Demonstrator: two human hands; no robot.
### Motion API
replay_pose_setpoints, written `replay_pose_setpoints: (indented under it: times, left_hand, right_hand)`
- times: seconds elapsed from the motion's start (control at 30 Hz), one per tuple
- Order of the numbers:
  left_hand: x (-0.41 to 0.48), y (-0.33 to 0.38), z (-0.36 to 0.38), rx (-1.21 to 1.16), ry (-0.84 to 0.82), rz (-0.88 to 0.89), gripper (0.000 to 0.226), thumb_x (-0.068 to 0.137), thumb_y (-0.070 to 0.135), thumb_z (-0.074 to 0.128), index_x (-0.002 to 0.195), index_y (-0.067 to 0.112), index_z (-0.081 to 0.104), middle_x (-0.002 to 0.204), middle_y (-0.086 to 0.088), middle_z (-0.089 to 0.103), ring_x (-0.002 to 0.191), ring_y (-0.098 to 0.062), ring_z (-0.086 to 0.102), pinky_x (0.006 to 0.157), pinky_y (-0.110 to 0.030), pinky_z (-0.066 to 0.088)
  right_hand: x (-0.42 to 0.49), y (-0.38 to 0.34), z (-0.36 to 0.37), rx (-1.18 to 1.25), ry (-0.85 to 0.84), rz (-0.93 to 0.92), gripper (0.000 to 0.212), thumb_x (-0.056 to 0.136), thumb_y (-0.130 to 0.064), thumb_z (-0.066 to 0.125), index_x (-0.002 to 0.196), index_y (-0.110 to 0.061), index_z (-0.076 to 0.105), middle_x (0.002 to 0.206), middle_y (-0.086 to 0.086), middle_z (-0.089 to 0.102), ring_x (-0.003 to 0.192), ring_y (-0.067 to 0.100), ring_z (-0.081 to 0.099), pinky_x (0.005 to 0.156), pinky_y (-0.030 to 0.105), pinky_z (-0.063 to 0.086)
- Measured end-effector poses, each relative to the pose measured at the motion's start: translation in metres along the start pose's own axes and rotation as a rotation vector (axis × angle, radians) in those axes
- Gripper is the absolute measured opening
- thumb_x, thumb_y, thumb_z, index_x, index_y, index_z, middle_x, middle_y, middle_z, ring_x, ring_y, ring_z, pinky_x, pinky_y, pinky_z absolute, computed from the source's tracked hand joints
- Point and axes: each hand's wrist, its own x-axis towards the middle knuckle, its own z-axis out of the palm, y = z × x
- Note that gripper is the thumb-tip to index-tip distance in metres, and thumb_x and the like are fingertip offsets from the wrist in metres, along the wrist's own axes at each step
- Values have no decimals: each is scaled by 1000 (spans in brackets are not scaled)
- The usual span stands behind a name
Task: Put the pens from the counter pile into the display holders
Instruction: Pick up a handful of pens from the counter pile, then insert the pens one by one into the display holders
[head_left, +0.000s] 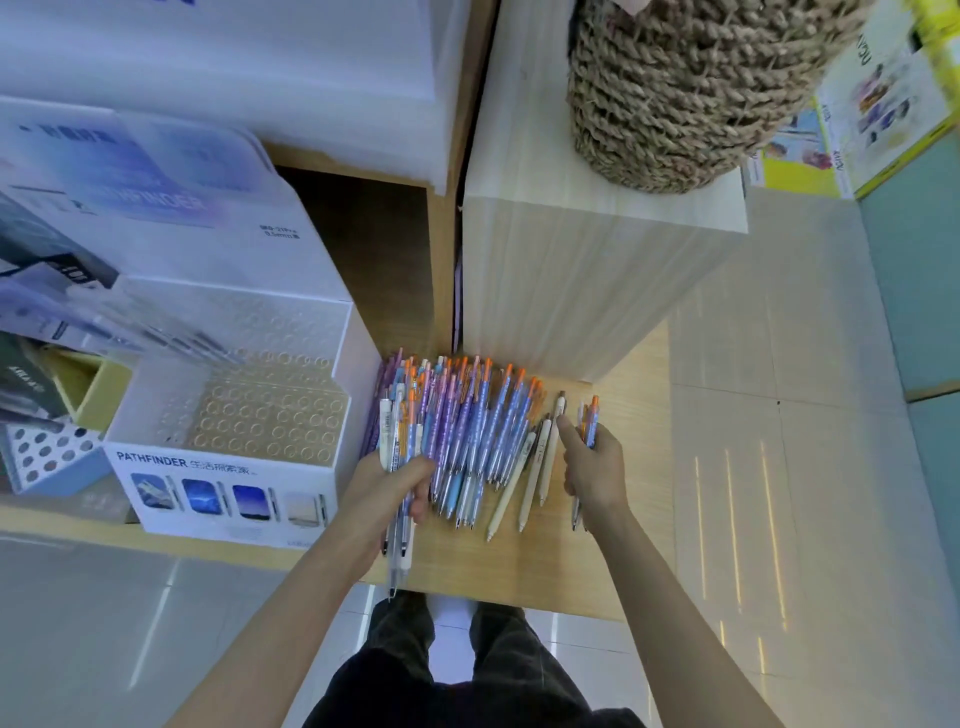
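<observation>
Between the left hand (387, 486) and right hand (595, 462) the pen pile (467, 431) lies fanned on the tabletop (519, 566). Each hand is curled round a few pens (385, 431). They look light, stiff and slick, so are best pinched mid-barrel. The display holder (260, 421) stands beyond the left hand.

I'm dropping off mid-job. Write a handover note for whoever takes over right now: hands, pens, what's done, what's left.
Left hand grips a bundle of pens.
Right hand holds a few orange-capped pens, index finger out toward the cream pens.
The main pile lies fanned on the counter, just right of the PATHFINDER holder.
Done: nothing placed that I can see; the holder's visible slots look empty.
Left: slot in the held pens, then the whole pile.
</observation>
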Motion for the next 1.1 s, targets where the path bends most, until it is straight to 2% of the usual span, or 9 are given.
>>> replay_pose_setpoints:
  times: [0.1,0.2,0.37,0.5,0.6,0.7,0.87,0.93,1.1]
  left_hand:
    - [-10,-4,5,-34,49,13,29,86,2,54,59,12,49,51,-3,43,41,-14,39,49,-27,41]
    - [-23,-5,9,-94,71,43,27,86,5,57,61,12,48,51,-2,43,42,-13,39,50,-28,40]
    - [-45,-14,8,-218,155,70,13,83,11,62,85,11,49,54,-2,44,44,-15,38,50,-24,41]
    - [-60,-18,3,-278,197,93,11,86,4,60,79,11,54,52,0,46,41,-13,39,43,-21,40]
    - [-70,-16,-5,-309,199,134,11,74,14,63,68,14,53,51,-1,45,41,-13,40,42,-21,40]
    - [-80,-12,-17,-340,195,167,17,78,15,69,70,14,53,53,0,46,42,-13,40,44,-22,40]
    - [-96,0,-47,-356,188,280,20,73,25,80,74,15,63,54,-2,50,43,-13,41,44,-20,39]
    - [-103,2,-68,-351,209,322,15,69,30,78,73,18,69,50,-3,51,41,-12,43,44,-19,39]
    - [-125,-4,-146,-297,257,389,10,68,30,79,67,28,69,46,-1,50,41,-12,45,46,-19,40]
  right_hand:
    - [5,12,1,-330,56,2,27,91,-31,62,87,-8,49,71,7,50,59,21,45,54,32,33]
    - [5,18,11,-455,-1,-4,28,92,-31,61,84,-7,49,69,5,48,63,24,48,57,33,35]
    - [12,18,22,-297,-36,48,38,89,-18,63,58,-11,42,54,4,41,48,17,36,51,30,29]
    - [5,16,10,-152,-46,54,37,89,-19,67,59,-10,47,48,0,35,37,10,29,38,22,25]
    - [-13,6,-1,-46,-68,13,39,90,-18,66,59,-14,43,50,1,30,43,14,26,47,25,23]
    - [-49,-20,4,119,-285,-29,35,88,-17,67,64,-14,43,48,-1,25,38,11,20,40,23,22]
    - [-125,-72,55,191,-731,-98,17,83,-27,68,81,-10,66,49,0,23,41,14,16,41,27,16]
    - [-153,-89,87,193,-777,-109,15,85,-28,66,85,-15,73,47,-2,26,40,13,18,41,26,18]
    - [-211,-103,173,263,-843,-114,22,86,-23,65,94,-4,70,47,0,26,40,12,17,41,25,15]
